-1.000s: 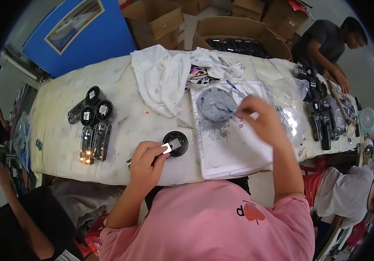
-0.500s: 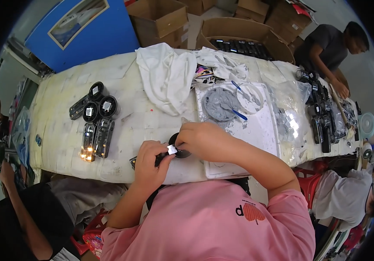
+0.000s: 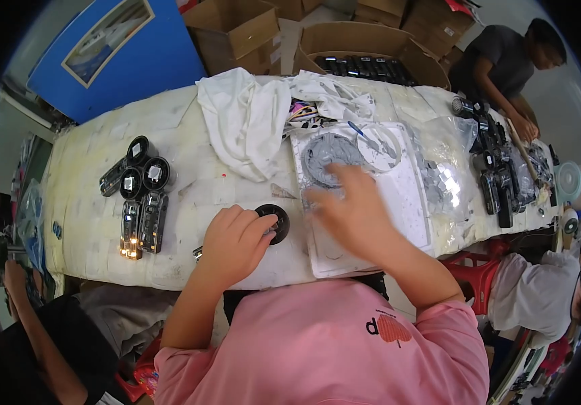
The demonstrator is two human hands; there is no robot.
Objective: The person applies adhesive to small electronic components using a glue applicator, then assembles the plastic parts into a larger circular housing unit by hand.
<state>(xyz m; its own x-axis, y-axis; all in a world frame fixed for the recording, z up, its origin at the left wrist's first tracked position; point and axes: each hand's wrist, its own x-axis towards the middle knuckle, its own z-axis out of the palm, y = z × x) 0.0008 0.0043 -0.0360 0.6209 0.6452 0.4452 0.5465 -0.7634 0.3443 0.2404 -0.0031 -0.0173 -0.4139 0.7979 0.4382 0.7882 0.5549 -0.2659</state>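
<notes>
My left hand [image 3: 230, 246] is wrapped around a black device with a round head [image 3: 277, 221], its body mostly hidden under my fingers. The head lies close to the table, facing up. My right hand [image 3: 351, 216], blurred by motion, hovers over the white tray [image 3: 398, 236] with thumb and fingers apart. Its fingertips are at the near edge of a round tub of grey paste [image 3: 321, 152]. A blue-handled spatula [image 3: 356, 127] rests by a white round lid [image 3: 385, 148] smeared with grey. Another spatula, seen earlier near the paste, is hidden now.
Several similar black devices [image 3: 143, 216] lie on the left, one lit. A white cloth [image 3: 240, 121] is at the back. To the right are a plastic bag [image 3: 442, 142] and piled black devices [image 3: 500, 189]. Cardboard boxes [image 3: 297, 61] stand behind; a co-worker [image 3: 500, 67] is far right.
My right hand has left the device and moved right, over the tray and paste tub. My left hand still holds the device; the white square on it no longer shows. The view has shifted slightly.
</notes>
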